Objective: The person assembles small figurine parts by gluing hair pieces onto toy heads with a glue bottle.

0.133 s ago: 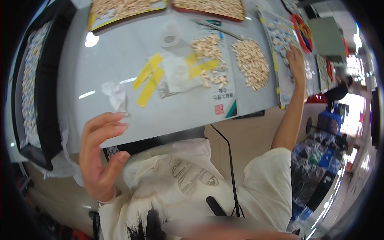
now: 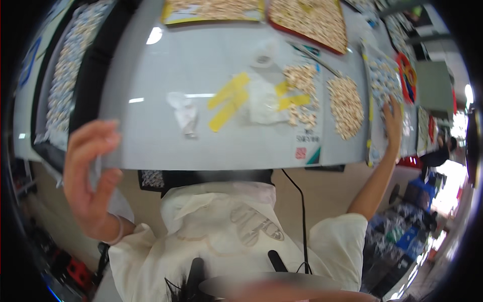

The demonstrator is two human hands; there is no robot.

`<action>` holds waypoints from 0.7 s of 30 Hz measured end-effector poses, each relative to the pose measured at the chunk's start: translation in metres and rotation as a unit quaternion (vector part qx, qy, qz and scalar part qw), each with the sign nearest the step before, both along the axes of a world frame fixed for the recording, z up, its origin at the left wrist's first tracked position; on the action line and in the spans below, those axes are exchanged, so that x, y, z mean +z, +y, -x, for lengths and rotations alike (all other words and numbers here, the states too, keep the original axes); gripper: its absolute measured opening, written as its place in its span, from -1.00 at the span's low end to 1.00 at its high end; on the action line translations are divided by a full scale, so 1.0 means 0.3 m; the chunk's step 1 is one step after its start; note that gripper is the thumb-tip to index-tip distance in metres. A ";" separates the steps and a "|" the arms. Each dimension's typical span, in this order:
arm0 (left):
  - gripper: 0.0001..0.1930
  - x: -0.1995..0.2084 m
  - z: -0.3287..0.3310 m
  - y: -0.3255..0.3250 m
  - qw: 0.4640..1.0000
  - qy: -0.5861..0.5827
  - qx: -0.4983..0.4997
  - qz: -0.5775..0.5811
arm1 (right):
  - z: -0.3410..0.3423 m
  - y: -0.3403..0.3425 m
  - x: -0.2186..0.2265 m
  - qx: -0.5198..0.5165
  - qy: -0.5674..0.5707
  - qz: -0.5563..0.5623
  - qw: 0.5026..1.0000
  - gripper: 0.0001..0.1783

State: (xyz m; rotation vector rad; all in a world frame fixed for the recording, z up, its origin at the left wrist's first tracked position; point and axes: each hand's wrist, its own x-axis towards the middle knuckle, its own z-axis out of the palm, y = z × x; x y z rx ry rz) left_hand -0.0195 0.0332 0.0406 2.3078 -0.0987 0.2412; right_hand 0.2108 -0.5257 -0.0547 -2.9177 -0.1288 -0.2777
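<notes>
My left hand [image 2: 93,173] is raised near the table's front left edge, its fingers curved and apart with nothing between them. A crumpled white tissue [image 2: 184,113] lies on the table to its right. On the far right, my right hand [image 2: 393,121] reaches over a yellow-edged tray [image 2: 371,141] holding many small bluish-white pieces [image 2: 384,75]. Its fingers look spread at the pieces; whether the fingertips touch any is too blurred to tell. Left of that tray lie a large pile of small beige pieces [image 2: 346,108] and a smaller loose heap [image 2: 300,78].
Grey metal tweezers [image 2: 322,63] lie above the piles. Yellow tape strips [image 2: 229,108] and a clear plastic bag [image 2: 264,103] are mid-table, beside a white roll [image 2: 262,59]. Trays of beige pieces [image 2: 307,22] stand at the back. A black bin [image 2: 93,70] of pale pieces stands left.
The view has swung, so the table appears further right. My left hand has moved left, away from the tissue. My right hand stays over the tray of bluish-white pieces.
</notes>
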 end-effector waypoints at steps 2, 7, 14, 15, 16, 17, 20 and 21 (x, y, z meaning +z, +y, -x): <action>-0.79 0.054 -0.018 0.142 0.989 -0.041 0.044 -0.134 | 0.020 -0.007 -0.018 -0.010 0.005 0.015 1.000 -0.51; -0.73 0.082 -0.091 0.562 0.985 0.049 0.154 -0.060 | 0.033 0.008 -0.022 -0.001 -0.020 0.052 0.998 -0.55; -0.42 -0.300 -0.370 0.873 0.928 0.060 0.122 -0.346 | 0.114 0.229 0.052 0.027 -0.039 -0.076 0.996 -0.65; -0.38 -0.337 -0.400 0.877 0.934 0.054 0.103 -0.337 | 0.140 0.265 0.076 0.020 -0.032 -0.082 0.996 -0.66; -0.40 -0.367 -0.413 0.827 0.915 0.075 0.143 -0.371 | 0.161 0.272 0.090 0.025 -0.035 -0.082 0.996 -0.66; -0.42 -0.397 -0.421 0.795 0.892 0.095 0.181 -0.402 | 0.180 0.273 0.102 0.018 -0.030 -0.085 0.996 -0.67; -0.48 -0.413 -0.407 0.802 0.903 0.074 0.175 -0.385 | 0.226 0.290 0.116 0.017 -0.028 -0.109 0.994 -0.71; -0.49 -0.410 -0.398 0.790 0.904 0.081 0.178 -0.381 | 0.239 0.301 0.120 0.019 -0.030 -0.129 0.991 -0.73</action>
